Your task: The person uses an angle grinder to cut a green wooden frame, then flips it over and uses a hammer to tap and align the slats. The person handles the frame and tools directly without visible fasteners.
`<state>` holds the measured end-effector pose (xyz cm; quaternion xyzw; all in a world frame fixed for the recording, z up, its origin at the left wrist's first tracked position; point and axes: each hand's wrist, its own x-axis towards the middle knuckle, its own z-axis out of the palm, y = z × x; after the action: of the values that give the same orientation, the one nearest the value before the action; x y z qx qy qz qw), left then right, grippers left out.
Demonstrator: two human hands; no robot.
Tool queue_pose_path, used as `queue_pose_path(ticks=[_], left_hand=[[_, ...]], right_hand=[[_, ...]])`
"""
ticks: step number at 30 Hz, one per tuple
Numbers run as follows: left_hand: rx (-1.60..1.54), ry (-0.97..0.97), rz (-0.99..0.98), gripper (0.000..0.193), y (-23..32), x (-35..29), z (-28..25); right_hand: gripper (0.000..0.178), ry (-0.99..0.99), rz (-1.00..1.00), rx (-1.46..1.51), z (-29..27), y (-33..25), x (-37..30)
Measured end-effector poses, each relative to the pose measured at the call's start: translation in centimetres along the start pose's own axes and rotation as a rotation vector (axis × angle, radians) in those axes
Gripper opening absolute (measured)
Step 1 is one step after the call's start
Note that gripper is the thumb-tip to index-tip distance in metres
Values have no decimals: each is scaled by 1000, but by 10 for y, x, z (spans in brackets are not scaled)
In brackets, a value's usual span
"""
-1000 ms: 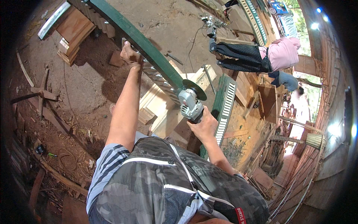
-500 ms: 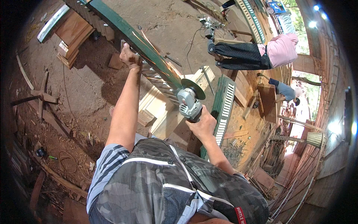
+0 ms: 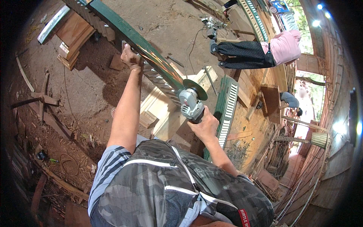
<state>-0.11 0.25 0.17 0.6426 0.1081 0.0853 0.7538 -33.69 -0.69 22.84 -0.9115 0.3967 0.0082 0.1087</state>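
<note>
My right hand (image 3: 206, 125) is wrapped round the rear body of a grey angle grinder (image 3: 191, 106). Its dark disc (image 3: 195, 90) meets the near end of a long green slatted frame (image 3: 130, 34), and orange sparks (image 3: 162, 65) stream along the frame's top face toward the far left. With my left arm stretched forward, my left hand (image 3: 131, 58) is closed on the frame's near side, where slats line the edge. Its fingertips are partly hidden.
Pale timber pieces (image 3: 166, 119) lie beneath the frame. A second green slatted frame (image 3: 228, 108) stands right of the grinder. Stacked boards (image 3: 75, 32) sit at the left. A person in a pink top (image 3: 285, 49) stands at the right, with another person (image 3: 290, 100) bent over beyond.
The grinder has shifted very slightly left, and its sparks now form a tighter stream. My left hand stays in place. The farther person at the right has bent lower.
</note>
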Motion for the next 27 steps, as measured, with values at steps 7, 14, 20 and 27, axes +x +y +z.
queue_pose_path(ticks=[7, 14, 20, 27], left_hand=[[-55, 14, -59, 49, 14, -3, 2], [-63, -6, -87, 48, 25, -6, 0], [-77, 3, -115, 48, 23, -5, 1], [66, 27, 130, 48, 2, 1, 2]], right_hand=[[67, 10, 3, 5, 1, 3, 0], [63, -15, 25, -20, -3, -1, 1], [63, -6, 0, -12, -5, 0, 0], [65, -3, -12, -21, -4, 1, 0]])
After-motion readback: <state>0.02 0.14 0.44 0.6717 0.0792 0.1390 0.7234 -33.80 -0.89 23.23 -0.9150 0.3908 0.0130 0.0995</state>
